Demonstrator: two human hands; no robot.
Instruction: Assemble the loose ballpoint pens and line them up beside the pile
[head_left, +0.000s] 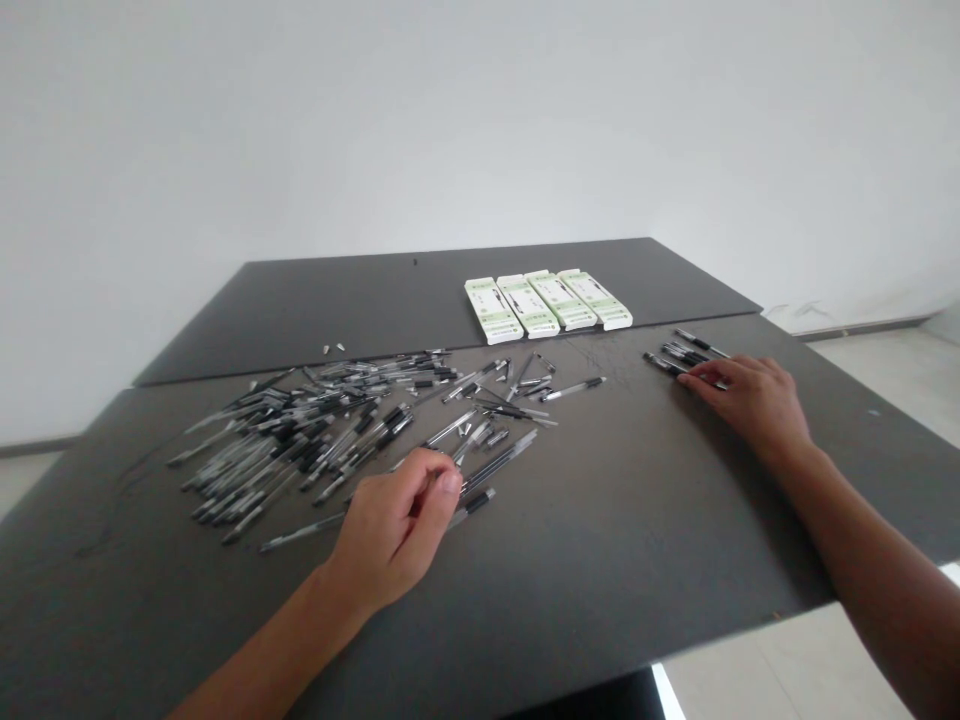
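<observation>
A large loose heap of clear gel pens with black grips and caps point(300, 445) covers the left-middle of the dark table, with stray pens fanning out to its right. My left hand point(394, 525) is at the heap's near right edge, fingers curled together over a pen point(304, 530) that runs beneath the palm. Whether those fingers grip it is hidden. To the right, my right hand point(742, 400) lies with its fingertips on a small bunch of similar pens point(682, 353), set apart from the heap.
Several green-and-white boxes point(547, 305) stand side by side at the far side of the dark table point(600, 590), which has a seam across it. Small pen parts point(332, 348) lie near that seam. A white wall rises behind, with pale floor beyond the table's edges.
</observation>
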